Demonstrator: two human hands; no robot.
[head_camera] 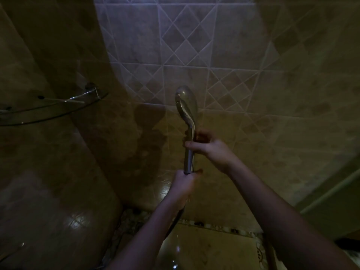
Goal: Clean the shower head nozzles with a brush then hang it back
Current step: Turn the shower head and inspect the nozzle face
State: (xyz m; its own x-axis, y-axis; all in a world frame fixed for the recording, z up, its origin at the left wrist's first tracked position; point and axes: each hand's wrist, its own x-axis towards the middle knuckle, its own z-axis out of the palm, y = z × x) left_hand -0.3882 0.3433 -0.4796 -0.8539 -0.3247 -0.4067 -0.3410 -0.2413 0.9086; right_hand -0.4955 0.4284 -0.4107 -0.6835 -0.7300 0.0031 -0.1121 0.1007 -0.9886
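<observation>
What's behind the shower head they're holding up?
Behind the shower head is the tiled wall with diamond-patterned tiles. The spot directly behind the head is covered, so any holder there can't be seen.

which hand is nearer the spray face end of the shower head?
Right. The right hand grips the handle's upper part, just below the neck of the shower head. The left hand holds the handle's bottom end, where the hose joins, farther from the spray face.
</observation>
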